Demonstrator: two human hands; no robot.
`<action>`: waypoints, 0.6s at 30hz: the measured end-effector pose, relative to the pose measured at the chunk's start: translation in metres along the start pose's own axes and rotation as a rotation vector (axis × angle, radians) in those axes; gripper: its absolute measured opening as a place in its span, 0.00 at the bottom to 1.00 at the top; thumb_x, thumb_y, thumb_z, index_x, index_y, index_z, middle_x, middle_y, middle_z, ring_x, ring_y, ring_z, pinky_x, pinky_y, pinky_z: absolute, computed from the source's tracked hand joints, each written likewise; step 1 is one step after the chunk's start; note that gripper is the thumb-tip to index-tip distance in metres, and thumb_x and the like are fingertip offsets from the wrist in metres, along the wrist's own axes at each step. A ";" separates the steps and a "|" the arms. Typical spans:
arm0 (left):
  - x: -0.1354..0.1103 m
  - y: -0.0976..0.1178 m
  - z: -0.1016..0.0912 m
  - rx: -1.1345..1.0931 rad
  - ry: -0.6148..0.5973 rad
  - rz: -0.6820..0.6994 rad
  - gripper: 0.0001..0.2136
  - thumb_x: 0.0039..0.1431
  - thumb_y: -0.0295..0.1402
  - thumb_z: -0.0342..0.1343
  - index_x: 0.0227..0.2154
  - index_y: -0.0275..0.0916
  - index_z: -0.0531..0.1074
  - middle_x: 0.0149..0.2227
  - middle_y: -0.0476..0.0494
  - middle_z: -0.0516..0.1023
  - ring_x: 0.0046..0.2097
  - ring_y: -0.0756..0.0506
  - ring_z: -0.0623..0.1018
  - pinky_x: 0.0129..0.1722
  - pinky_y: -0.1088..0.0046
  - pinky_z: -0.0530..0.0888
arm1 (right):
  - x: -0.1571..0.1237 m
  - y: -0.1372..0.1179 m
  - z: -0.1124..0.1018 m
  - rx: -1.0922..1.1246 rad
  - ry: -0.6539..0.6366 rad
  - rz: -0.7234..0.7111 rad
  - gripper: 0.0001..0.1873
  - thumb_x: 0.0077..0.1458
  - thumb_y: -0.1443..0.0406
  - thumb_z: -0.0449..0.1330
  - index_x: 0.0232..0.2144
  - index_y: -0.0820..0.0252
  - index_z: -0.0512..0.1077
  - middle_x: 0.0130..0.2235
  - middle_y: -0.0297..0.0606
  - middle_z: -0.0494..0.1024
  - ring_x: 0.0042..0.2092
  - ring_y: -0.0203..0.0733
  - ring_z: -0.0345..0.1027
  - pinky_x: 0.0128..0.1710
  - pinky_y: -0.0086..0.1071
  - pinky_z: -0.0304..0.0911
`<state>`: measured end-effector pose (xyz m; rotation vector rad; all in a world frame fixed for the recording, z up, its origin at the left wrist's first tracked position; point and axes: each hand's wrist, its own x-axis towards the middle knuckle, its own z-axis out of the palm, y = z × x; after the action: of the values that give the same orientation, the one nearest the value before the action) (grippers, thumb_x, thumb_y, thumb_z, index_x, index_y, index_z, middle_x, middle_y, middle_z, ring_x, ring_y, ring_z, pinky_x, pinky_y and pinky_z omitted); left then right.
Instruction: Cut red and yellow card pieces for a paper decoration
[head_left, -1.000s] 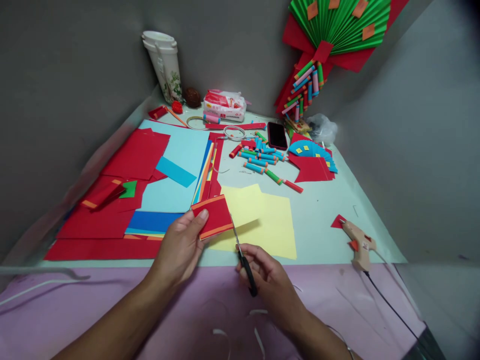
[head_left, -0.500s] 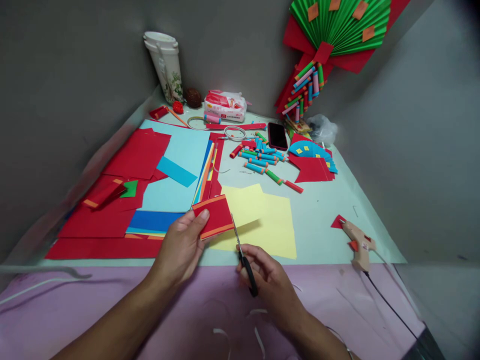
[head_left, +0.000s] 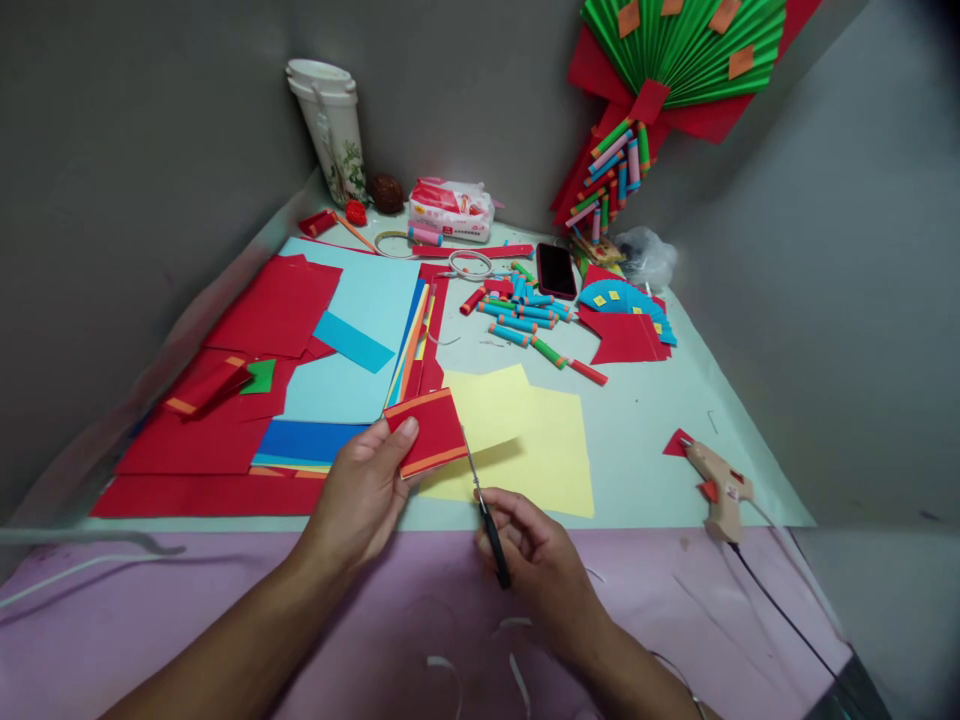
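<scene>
Red paper sheets (head_left: 274,305) lie along the left edge of the pale green bench (head_left: 637,440), with a white lidded cup with a green plant print (head_left: 326,130) at its far left corner. Next to them is a light blue paper sheet (head_left: 352,290).

Over the bench's front edge, the left hand (head_left: 360,490) is closed in a pinch, thumb on top, around a red paper rectangle banded in orange (head_left: 431,432). Toward the far edge sits a red and white soft plastic pack (head_left: 450,212); its printed lettering is too small to read.

Pale yellow paper sheets (head_left: 559,450) lie just right of the rectangle. The black-handled metal scissors (head_left: 490,530) meet its right side, gripped in the curled fingers of the right hand (head_left: 536,550). Near the front right corner rests a beige glue gun (head_left: 724,490), the mark on its body illegible.
</scene>
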<state>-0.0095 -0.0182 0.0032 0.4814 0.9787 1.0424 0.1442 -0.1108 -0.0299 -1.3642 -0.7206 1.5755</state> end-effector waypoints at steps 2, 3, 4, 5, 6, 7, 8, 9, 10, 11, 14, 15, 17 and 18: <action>-0.001 0.000 0.001 -0.002 0.007 -0.001 0.16 0.51 0.33 0.66 0.44 0.37 0.77 0.41 0.40 0.84 0.45 0.39 0.82 0.42 0.66 0.80 | 0.000 0.000 0.000 -0.001 0.000 -0.005 0.19 0.47 0.66 0.66 0.44 0.56 0.74 0.27 0.29 0.70 0.26 0.31 0.59 0.26 0.27 0.56; -0.001 0.000 0.001 -0.003 0.010 -0.003 0.16 0.51 0.33 0.66 0.43 0.37 0.76 0.41 0.40 0.84 0.45 0.39 0.82 0.42 0.66 0.80 | -0.001 0.000 0.000 -0.002 -0.001 -0.006 0.19 0.47 0.66 0.66 0.44 0.56 0.74 0.27 0.29 0.70 0.26 0.31 0.59 0.26 0.27 0.57; -0.001 0.000 0.001 -0.003 0.010 -0.006 0.15 0.52 0.33 0.66 0.43 0.37 0.76 0.41 0.40 0.84 0.45 0.39 0.82 0.42 0.66 0.80 | -0.001 0.000 0.000 -0.003 0.000 -0.006 0.19 0.47 0.66 0.66 0.44 0.56 0.74 0.28 0.29 0.70 0.26 0.31 0.59 0.26 0.27 0.57; -0.002 0.000 0.002 -0.003 0.010 -0.011 0.15 0.52 0.33 0.65 0.43 0.37 0.76 0.42 0.40 0.84 0.45 0.39 0.82 0.42 0.66 0.80 | -0.001 0.000 0.000 -0.005 0.001 -0.007 0.20 0.47 0.66 0.66 0.45 0.55 0.74 0.29 0.29 0.70 0.27 0.31 0.59 0.26 0.26 0.56; -0.002 -0.001 0.002 -0.004 0.008 -0.016 0.15 0.53 0.33 0.65 0.43 0.37 0.76 0.42 0.40 0.84 0.45 0.40 0.82 0.42 0.66 0.80 | -0.001 -0.001 0.001 -0.009 -0.001 -0.007 0.20 0.47 0.66 0.66 0.45 0.55 0.73 0.29 0.30 0.70 0.27 0.31 0.59 0.26 0.26 0.56; -0.002 -0.001 0.002 -0.006 0.004 -0.021 0.14 0.53 0.32 0.65 0.44 0.37 0.76 0.42 0.40 0.84 0.45 0.40 0.82 0.41 0.66 0.80 | -0.001 -0.001 0.001 -0.011 -0.006 -0.011 0.20 0.47 0.66 0.66 0.45 0.55 0.73 0.30 0.30 0.70 0.28 0.31 0.59 0.26 0.26 0.56; -0.003 -0.002 0.003 -0.009 -0.003 -0.023 0.14 0.53 0.32 0.64 0.44 0.37 0.76 0.42 0.40 0.83 0.45 0.40 0.82 0.42 0.66 0.80 | -0.001 -0.002 0.001 -0.014 -0.010 -0.016 0.20 0.47 0.66 0.65 0.45 0.56 0.73 0.30 0.30 0.70 0.28 0.31 0.59 0.27 0.26 0.56; -0.003 -0.003 0.003 -0.012 -0.010 -0.024 0.15 0.54 0.33 0.64 0.44 0.37 0.76 0.42 0.40 0.83 0.45 0.40 0.82 0.42 0.66 0.80 | -0.001 -0.003 0.001 -0.016 -0.013 -0.021 0.20 0.47 0.66 0.65 0.46 0.56 0.73 0.30 0.30 0.70 0.28 0.31 0.59 0.27 0.26 0.56; -0.003 -0.004 0.003 -0.014 -0.018 -0.025 0.15 0.54 0.33 0.64 0.45 0.36 0.75 0.42 0.40 0.83 0.45 0.39 0.82 0.42 0.66 0.80 | -0.001 -0.003 0.001 -0.017 -0.015 -0.026 0.20 0.48 0.66 0.65 0.46 0.56 0.73 0.30 0.30 0.70 0.28 0.31 0.59 0.27 0.26 0.56; -0.003 -0.004 0.003 -0.016 -0.026 -0.024 0.16 0.54 0.34 0.64 0.46 0.36 0.75 0.42 0.39 0.83 0.45 0.39 0.81 0.42 0.66 0.80 | 0.000 -0.004 0.001 -0.017 -0.017 -0.031 0.21 0.48 0.66 0.65 0.47 0.56 0.72 0.30 0.30 0.70 0.29 0.32 0.59 0.28 0.27 0.56; -0.004 -0.006 0.002 -0.018 -0.051 -0.023 0.17 0.55 0.36 0.64 0.47 0.35 0.74 0.43 0.39 0.83 0.46 0.39 0.81 0.42 0.66 0.80 | 0.001 -0.005 0.000 -0.016 -0.011 -0.041 0.22 0.48 0.65 0.65 0.47 0.57 0.72 0.30 0.30 0.70 0.29 0.32 0.59 0.28 0.27 0.57; -0.004 -0.006 0.002 -0.017 -0.057 -0.022 0.17 0.56 0.36 0.63 0.47 0.35 0.74 0.43 0.39 0.83 0.46 0.39 0.81 0.42 0.66 0.80 | 0.001 -0.005 0.000 -0.016 -0.010 -0.045 0.22 0.47 0.65 0.65 0.47 0.57 0.72 0.30 0.30 0.70 0.29 0.32 0.60 0.28 0.28 0.57; -0.004 -0.006 0.001 -0.012 -0.061 -0.018 0.17 0.55 0.36 0.64 0.47 0.35 0.75 0.43 0.39 0.83 0.46 0.39 0.81 0.42 0.66 0.80 | 0.002 -0.005 0.000 -0.020 -0.008 -0.053 0.22 0.47 0.65 0.66 0.47 0.57 0.72 0.30 0.30 0.70 0.28 0.33 0.60 0.28 0.28 0.56; -0.005 -0.007 0.001 -0.009 -0.057 -0.019 0.17 0.55 0.36 0.64 0.47 0.36 0.75 0.43 0.39 0.83 0.46 0.39 0.81 0.42 0.66 0.80 | 0.002 -0.004 0.000 -0.022 -0.009 -0.057 0.22 0.48 0.65 0.65 0.47 0.57 0.72 0.29 0.30 0.70 0.28 0.33 0.60 0.28 0.28 0.56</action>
<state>-0.0061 -0.0251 0.0010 0.4917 0.9259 1.0106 0.1452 -0.1075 -0.0271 -1.3416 -0.7781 1.5336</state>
